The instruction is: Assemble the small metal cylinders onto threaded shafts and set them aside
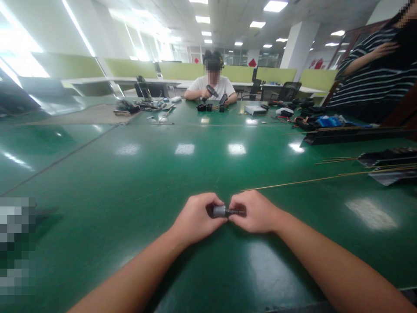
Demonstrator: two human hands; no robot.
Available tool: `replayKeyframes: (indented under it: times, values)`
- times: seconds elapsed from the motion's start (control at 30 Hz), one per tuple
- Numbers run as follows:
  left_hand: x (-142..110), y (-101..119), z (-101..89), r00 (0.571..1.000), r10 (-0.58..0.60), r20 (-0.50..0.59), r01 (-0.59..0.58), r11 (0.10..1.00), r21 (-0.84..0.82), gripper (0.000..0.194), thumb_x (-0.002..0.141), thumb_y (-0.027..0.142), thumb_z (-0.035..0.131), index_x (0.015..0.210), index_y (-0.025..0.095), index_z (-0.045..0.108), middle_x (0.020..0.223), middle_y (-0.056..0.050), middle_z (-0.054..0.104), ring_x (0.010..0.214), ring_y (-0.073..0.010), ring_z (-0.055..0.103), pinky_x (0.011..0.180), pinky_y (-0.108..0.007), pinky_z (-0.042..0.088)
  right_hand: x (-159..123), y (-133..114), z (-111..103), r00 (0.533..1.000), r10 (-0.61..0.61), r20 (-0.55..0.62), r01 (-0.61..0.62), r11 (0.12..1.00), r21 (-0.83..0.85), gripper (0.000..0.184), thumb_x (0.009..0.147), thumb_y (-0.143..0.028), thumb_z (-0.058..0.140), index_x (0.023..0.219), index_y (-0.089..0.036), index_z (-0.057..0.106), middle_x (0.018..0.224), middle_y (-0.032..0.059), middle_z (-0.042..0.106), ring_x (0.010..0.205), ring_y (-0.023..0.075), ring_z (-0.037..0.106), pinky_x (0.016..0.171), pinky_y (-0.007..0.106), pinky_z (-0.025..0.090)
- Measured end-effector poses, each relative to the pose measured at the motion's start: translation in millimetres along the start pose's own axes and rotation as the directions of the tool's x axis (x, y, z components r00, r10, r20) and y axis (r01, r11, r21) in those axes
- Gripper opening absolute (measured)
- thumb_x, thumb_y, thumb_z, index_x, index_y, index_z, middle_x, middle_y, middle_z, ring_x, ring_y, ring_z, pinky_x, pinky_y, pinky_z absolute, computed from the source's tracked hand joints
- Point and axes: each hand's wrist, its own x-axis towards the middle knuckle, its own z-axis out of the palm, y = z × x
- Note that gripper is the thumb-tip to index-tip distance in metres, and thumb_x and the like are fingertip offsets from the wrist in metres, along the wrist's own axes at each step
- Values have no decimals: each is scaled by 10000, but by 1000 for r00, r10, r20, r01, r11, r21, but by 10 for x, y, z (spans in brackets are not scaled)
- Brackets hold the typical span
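A small grey metal cylinder with a dark shaft (224, 211) is held between both my hands just above the green table (130, 187). My left hand (197, 217) is closed around the grey end. Fingers of my right hand (256, 213) pinch the dark shaft end. Both fists meet at the middle, low in the view. The rest of the part is hidden inside my fingers.
Thin brass rods (306, 180) and dark flat parts (387, 167) lie at the right. A person in white (213, 87) sits across the table holding a tool. Another person in a striped top (374, 74) stands at the far right. Tools and boxes (302, 115) clutter the far side.
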Motion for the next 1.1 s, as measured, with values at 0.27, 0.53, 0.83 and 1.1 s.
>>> replayKeyframes:
  times: [0.27,0.53,0.83,1.1]
  values:
    - [-3,-7,-9,1000,-9,3,9,1000,-2,150,700,272,768,780,196,667,770,12,688,700,-148,622,660,-261,441,1,-2,11,1000,30,-8,-30,1000,-10,73,776,-256,680,798,-188,664,734,9,701,655,145,608,629,252,395]
    - [0,-44,-2,1000,0,-2,0,1000,-1,148,690,238,772,793,195,675,778,10,692,705,-149,624,668,-259,447,8,9,-4,999,45,6,-45,999,-15,80,791,-265,668,791,-186,659,725,10,693,653,140,599,619,246,386]
    - [2,-71,-10,1000,-2,2,2,1000,-9,144,693,221,771,801,200,677,782,24,688,715,-136,623,669,-248,446,-2,18,-5,998,61,4,-61,998,6,87,793,-274,667,804,-188,669,728,11,692,652,139,596,616,241,385]
    - [6,-69,-22,1000,0,-2,0,1000,-6,147,687,218,779,798,202,682,773,26,687,705,-135,619,661,-244,448,4,13,-9,998,67,1,-67,998,14,90,796,-277,672,804,-187,673,722,7,689,648,136,594,612,239,387]
